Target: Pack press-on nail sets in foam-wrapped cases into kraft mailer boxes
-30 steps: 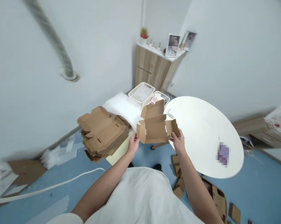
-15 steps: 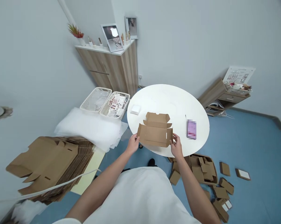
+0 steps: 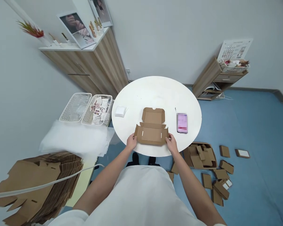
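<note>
A partly folded brown cardboard box (image 3: 151, 134) lies on the white oval table (image 3: 155, 89) near its front edge. Its side flaps stand up and its lid panel stretches away from me. My left hand (image 3: 131, 142) grips the left end between thumb and fingers. At the opposite end, my right hand (image 3: 171, 143) pinches the right side flap. Two narrow slots show in the box's base. Left of the box on the table is a small stack of white squares (image 3: 120, 111); to the right lies a purple phone-like thing (image 3: 182, 123), blurred out.
At left, flat cardboard blanks (image 3: 35, 182) are piled beside white foam sheets (image 3: 73, 139) and two white baskets (image 3: 97, 110). A white cable (image 3: 61, 180) crosses there. Finished boxes (image 3: 220, 186) and a full carton (image 3: 200, 155) lie on the floor at right.
The box has come down flat onto the table, its lid panel now spread toward the far side. Both hands stay on its ends. My view has shifted to the right.
</note>
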A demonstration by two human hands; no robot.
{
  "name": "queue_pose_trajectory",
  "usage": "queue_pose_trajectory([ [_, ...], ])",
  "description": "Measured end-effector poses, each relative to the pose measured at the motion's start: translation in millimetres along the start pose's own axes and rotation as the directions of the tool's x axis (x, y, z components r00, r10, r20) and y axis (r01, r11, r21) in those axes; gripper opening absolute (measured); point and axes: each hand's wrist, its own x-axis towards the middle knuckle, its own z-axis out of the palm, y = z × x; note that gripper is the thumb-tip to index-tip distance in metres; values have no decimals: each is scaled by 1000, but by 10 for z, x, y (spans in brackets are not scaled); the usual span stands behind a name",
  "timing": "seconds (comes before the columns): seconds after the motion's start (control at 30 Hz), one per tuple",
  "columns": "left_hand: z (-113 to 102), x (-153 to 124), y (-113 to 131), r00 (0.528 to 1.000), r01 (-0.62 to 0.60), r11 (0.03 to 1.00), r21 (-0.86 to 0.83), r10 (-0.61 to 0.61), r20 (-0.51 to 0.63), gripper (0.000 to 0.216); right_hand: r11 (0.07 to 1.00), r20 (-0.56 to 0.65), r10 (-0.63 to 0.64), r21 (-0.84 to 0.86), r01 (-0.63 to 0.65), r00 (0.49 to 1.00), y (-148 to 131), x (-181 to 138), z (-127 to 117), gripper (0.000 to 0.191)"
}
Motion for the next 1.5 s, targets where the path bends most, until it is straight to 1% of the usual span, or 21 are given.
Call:
queue_pose_trajectory([
  [0.1,27,104,-29,1000,28,1000,-11,-28,-14,34,996,-15,16,-86,-17,1000,-1,60,-1,44],
  [0.2,50,177,-39,994,99,993,-64,-101,-31,41,992,-2,15,-124,-15,1000,-16,86,25,46],
  [0.3,51,209,-32,986,168,978,-126,-168,8,46,986,2,16,-165,-15,1000,-32,74,58,51],
  [0.4,20,213,-33,982,190,975,-118,-187,41,48,969,-42,-14,-246,3,999,-29,40,67,55],
  [0.5,-12,185,-56,972,236,967,-95,-236,19,62,935,-133,-41,-354,-9,990,-22,-16,46,60],
  [0.53,-16,165,-63,963,269,958,-101,-269,19,66,919,-163,-51,-395,-18,985,-27,-39,36,61],
  [0.6,-12,111,-65,935,355,925,-136,-350,60,71,876,-207,-88,-483,-23,974,-59,-84,20,61],
  [0.7,12,17,-24,870,490,842,-227,-457,182,69,797,-216,-151,-603,-10,965,-155,-119,19,58],
  [0.8,21,-48,50,810,582,758,-294,-509,293,61,724,-177,-175,-690,5,969,-289,-72,53,55],
  [0.83,17,-60,75,796,599,742,-300,-514,319,58,703,-155,-182,-711,18,971,-336,-36,69,54],
  [0.9,0,-72,113,784,612,732,-299,-514,347,54,669,-112,-200,-742,52,973,-432,60,99,49],
  [1.03,-31,-73,151,783,611,743,-275,-513,352,48,626,-58,-234,-773,105,971,-611,311,120,42],
  [1.1,-26,-68,157,778,612,745,-264,-508,370,44,611,-22,-224,-782,123,974,-683,447,105,40],
  [1.2,15,-55,158,786,599,755,-268,-492,373,40,588,66,-149,-796,142,987,-755,647,73,39],
  [1.3,79,-35,146,803,587,757,-289,-497,328,39,570,160,-65,-804,168,985,-775,817,63,38],
  [1.4,148,-11,127,810,584,746,-319,-514,282,37,612,236,-21,-766,199,971,-754,927,86,38],
  [1.5,219,3,119,817,577,741,-342,-527,235,31,681,269,1,-706,196,963,-719,974,120,45],
])
